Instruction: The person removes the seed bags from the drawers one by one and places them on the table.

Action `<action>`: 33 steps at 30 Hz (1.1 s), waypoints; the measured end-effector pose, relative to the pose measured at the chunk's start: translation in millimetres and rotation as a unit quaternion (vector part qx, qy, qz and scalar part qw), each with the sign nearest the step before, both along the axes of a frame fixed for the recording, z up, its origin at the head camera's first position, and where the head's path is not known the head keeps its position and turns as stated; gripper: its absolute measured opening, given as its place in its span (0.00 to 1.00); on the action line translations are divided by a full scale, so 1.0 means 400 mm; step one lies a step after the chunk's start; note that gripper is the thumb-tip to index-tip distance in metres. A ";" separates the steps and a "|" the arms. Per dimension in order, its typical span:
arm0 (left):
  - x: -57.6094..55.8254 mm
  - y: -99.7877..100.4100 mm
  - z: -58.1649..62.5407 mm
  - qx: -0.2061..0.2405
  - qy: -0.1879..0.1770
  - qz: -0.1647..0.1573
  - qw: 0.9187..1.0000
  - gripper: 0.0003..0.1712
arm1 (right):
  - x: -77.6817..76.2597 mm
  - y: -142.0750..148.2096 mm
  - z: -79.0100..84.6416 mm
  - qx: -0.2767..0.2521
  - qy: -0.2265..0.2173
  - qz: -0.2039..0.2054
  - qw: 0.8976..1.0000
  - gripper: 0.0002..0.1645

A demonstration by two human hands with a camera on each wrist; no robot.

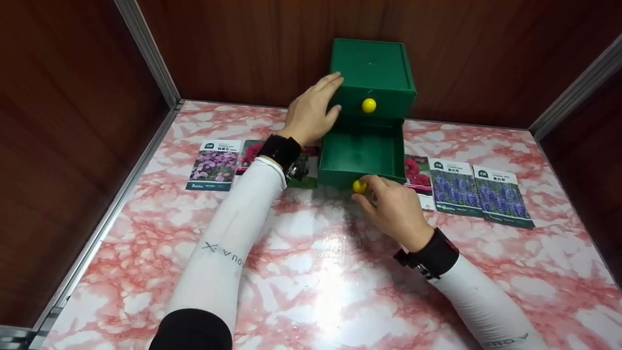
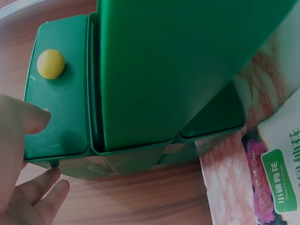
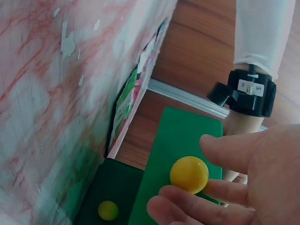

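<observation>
A green drawer cabinet [image 1: 371, 65] with yellow knobs stands at the back of the table. Its middle drawer [image 1: 362, 150] is pulled well out, and the inside shows bare green plastic. My right hand [image 1: 396, 206] holds that drawer's round yellow knob [image 3: 189, 174] between thumb and fingers. Against the cabinet's left side, at the top drawer, rests my left hand [image 1: 311, 114] with its fingers extended. The top drawer [image 2: 61, 112] is closed, its own knob [image 2: 50, 64] untouched. Below the pulled-out drawer, the right wrist view shows a lower knob [image 3: 108, 210].
Flower seed packets lie on both sides of the cabinet: one with pink-purple blooms [image 1: 214, 165] at left, one with red blooms [image 1: 418, 170] and two with purple spikes [image 1: 454, 187] at right. The marbled red-and-white table [image 1: 301, 272] is bounded by dark wooden panels [image 1: 252, 48].
</observation>
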State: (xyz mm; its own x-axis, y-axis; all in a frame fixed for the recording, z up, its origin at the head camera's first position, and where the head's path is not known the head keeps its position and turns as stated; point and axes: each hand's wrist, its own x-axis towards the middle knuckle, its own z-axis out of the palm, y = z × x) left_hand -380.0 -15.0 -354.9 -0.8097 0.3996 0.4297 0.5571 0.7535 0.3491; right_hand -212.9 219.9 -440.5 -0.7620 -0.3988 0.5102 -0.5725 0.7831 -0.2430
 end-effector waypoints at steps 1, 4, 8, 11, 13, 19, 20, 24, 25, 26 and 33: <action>-0.001 0.000 -0.001 0.002 0.002 -0.001 1.000 0.33 | -0.001 -0.002 -0.002 -0.002 0.006 0.000 1.000 0.23; -0.006 0.002 0.001 0.002 0.007 -0.004 1.000 0.31 | -0.008 -0.007 -0.008 -0.008 0.030 -0.003 1.000 0.21; -0.009 0.006 0.008 -0.009 0.012 0.002 1.000 0.29 | -0.016 -0.011 -0.012 -0.018 0.048 -0.013 0.999 0.20; -0.008 0.012 0.009 -0.007 0.015 0.005 1.000 0.28 | -0.018 -0.011 -0.009 -0.028 0.044 -0.020 0.998 0.19; -0.008 0.016 0.009 -0.009 0.014 0.006 1.000 0.27 | -0.022 -0.010 -0.005 -0.034 0.039 -0.027 0.998 0.19; -0.007 0.020 0.005 -0.005 0.007 0.012 1.000 0.28 | -0.049 -0.009 0.011 -0.063 0.002 -0.058 0.996 0.17; -0.006 0.019 0.005 -0.002 0.007 0.014 1.000 0.28 | -0.056 -0.009 0.014 -0.069 -0.008 -0.063 0.996 0.16; -0.003 0.015 0.004 0.000 0.006 0.014 1.000 0.28 | -0.086 -0.015 0.024 -0.082 -0.033 -0.081 0.993 0.16; -0.002 0.014 0.004 0.000 0.005 0.014 1.000 0.28 | -0.096 -0.017 0.026 -0.082 -0.036 -0.085 0.992 0.16; -0.001 0.013 0.004 -0.001 0.005 0.014 1.000 0.28 | -0.106 -0.019 0.029 -0.080 -0.036 -0.089 0.992 0.16; -0.002 0.009 0.007 -0.006 0.008 0.018 1.000 0.29 | -0.182 -0.028 0.041 -0.078 -0.045 -0.111 0.990 0.17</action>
